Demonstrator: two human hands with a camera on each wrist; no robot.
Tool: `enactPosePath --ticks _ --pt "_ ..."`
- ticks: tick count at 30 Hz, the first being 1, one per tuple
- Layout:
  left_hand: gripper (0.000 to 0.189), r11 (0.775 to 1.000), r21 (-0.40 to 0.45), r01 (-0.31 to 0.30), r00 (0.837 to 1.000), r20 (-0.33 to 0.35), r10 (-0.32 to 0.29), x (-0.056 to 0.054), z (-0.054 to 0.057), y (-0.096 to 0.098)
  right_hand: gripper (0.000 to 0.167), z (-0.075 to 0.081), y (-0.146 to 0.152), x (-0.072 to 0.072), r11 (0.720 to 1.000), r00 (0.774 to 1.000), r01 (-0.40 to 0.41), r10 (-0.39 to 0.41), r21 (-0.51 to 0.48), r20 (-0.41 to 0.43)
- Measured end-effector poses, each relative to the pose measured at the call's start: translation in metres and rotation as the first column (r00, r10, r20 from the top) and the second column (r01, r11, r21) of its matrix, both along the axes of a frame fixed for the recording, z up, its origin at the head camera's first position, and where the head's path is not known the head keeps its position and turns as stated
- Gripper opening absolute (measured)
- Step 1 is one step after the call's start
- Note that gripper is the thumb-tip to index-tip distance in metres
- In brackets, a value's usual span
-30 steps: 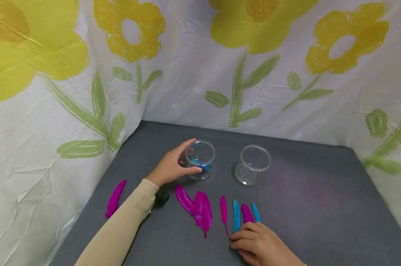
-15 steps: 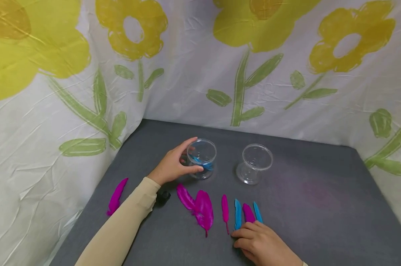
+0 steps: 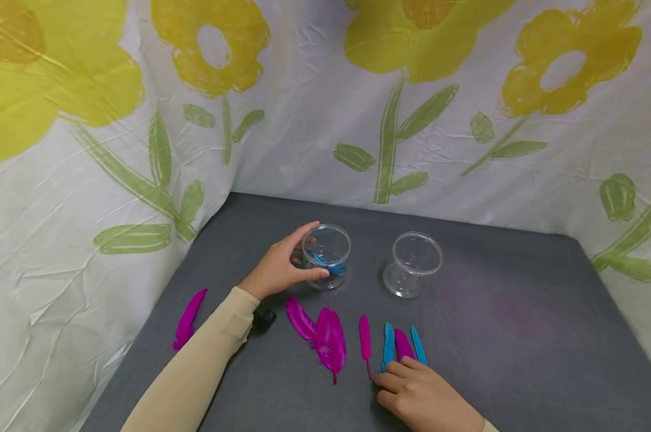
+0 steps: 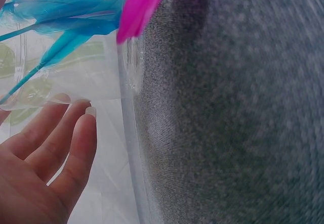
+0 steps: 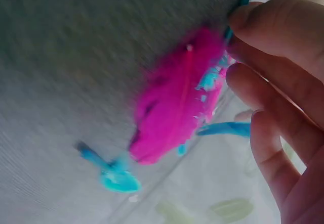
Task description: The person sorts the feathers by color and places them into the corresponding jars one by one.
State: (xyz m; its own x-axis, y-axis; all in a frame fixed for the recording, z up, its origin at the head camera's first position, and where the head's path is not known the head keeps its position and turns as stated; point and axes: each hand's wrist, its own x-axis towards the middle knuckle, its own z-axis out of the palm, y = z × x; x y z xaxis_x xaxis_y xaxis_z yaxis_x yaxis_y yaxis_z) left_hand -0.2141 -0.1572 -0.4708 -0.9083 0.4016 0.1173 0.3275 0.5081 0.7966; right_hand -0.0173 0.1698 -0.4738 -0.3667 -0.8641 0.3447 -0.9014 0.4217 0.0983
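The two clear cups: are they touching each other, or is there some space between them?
Apart. The head view shows grey table between the cup with blue feathers and the other cup, from rims to bases.

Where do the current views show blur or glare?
Head: mostly crisp, with thin highlights on the rims of the left cup and right cup; left wrist: the gray cloth goes soft toward the right edge; right wrist: the magenta feather is blurred, while the right hand looks clearer.
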Motion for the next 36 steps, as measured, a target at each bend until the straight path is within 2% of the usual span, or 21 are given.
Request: enactPosePath --ticks 3,7,12,18,23,28,32,36 --pt "0.103 1.0 -0.003 -0.005 1.0 0.003 0.005 0.001 0.001 -0.001 0.024 0.004 -0.003 -0.002 0.998 0.999 -0.017 0.018 0.056 -0.035" --pt "0.102 1.0 0.0 -0.009 1.0 0.015 0.009 0.003 0.001 -0.002 0.023 0.006 -0.006 -0.004 0.994 1.0 -0.026 0.025 0.102 0.012" --pt "0.103 1.0 0.009 -0.013 1.0 0.01 0.013 0.003 0.001 -0.003 0.025 0.005 -0.008 -0.004 0.993 0.999 -0.018 0.013 0.113 0.042" --pt "0.102 1.0 -0.001 -0.015 1.0 0.007 0.015 0.002 0.001 -0.002 0.024 0.003 -0.009 -0.006 0.995 1.0 -0.014 0.012 0.103 0.014" --pt "0.103 1.0 0.004 -0.002 1.0 0.001 0.002 0.002 0.001 0.0 0.018 0.003 -0.01 -0.009 1.0 1.0 -0.017 0.018 0.02 -0.012" --pt "0.105 1.0 0.009 -0.006 1.0 0.002 0.006 0.002 0.001 0.0 0.028 0.011 -0.008 -0.019 0.998 0.999 0.011 -0.008 -0.07 0.04" --pt "0.104 1.0 0.001 -0.01 1.0 0.005 0.01 0.0 0.001 0.001 0.018 0.017 -0.005 -0.028 0.99 0.997 0.036 -0.027 -0.139 0.065" --pt "0.105 1.0 -0.003 -0.008 1.0 0.009 0.008 0.0 0.001 0.001 0.029 0.02 -0.003 -0.036 0.975 0.995 0.046 -0.026 -0.215 0.095"
